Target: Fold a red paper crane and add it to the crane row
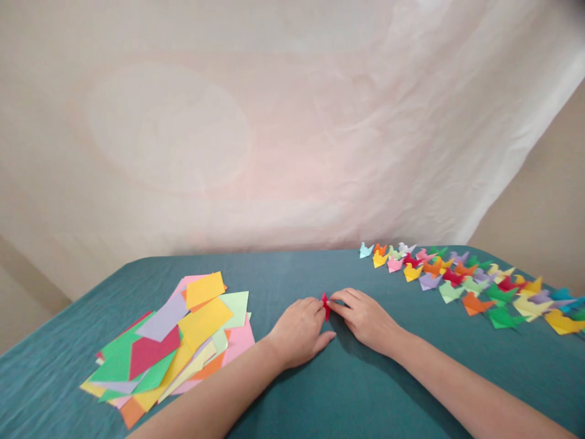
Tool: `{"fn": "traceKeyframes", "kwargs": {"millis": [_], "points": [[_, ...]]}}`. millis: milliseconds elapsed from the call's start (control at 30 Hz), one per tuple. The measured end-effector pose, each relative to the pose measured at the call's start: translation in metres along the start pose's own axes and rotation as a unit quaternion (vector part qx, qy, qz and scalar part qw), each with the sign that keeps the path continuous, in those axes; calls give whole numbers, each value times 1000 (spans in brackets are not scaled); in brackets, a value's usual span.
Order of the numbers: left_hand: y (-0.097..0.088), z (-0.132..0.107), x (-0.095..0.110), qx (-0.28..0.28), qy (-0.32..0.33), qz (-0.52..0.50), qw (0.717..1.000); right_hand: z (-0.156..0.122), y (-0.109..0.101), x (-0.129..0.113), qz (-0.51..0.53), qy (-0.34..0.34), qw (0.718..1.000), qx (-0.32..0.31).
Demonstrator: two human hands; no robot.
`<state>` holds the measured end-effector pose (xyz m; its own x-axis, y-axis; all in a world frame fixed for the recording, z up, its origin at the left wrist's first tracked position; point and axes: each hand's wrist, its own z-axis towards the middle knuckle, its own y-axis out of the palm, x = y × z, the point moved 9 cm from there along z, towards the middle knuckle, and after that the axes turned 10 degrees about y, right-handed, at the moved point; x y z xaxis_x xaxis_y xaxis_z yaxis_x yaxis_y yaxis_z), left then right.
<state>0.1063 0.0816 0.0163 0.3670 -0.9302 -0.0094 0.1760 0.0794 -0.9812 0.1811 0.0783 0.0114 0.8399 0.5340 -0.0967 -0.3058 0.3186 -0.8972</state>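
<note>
While touching a small red folded-paper piece on the teal cloth-covered tabletop, meets its left side with the left hand, thumb spread, and its right with the right hand; cannot tell pinching from pressing. Has overlapping multicoloured paper sheets left of the piece, multicoloured folded-paper birds to its right.

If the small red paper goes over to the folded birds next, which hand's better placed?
Right, I'd say. The right hand has its fingers at the red paper, on the side facing the folded birds; the left hand is opposite, nearer the loose sheets.
</note>
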Motion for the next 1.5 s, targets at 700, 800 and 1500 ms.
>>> {"fn": "traceKeyframes", "kwargs": {"millis": [700, 800, 1500], "points": [[-14, -3, -13, 30, 55, -81, 995, 0, 2, -3, 70, 40, 997, -20], [-15, -4, -14, 36, 60, -90, 993, 1, 2, -4, 66, 49, 996, -29], [-10, -8, -28, 78, 9, -49, 996, 3, 8, -5, 26, 58, 995, -70]]}}
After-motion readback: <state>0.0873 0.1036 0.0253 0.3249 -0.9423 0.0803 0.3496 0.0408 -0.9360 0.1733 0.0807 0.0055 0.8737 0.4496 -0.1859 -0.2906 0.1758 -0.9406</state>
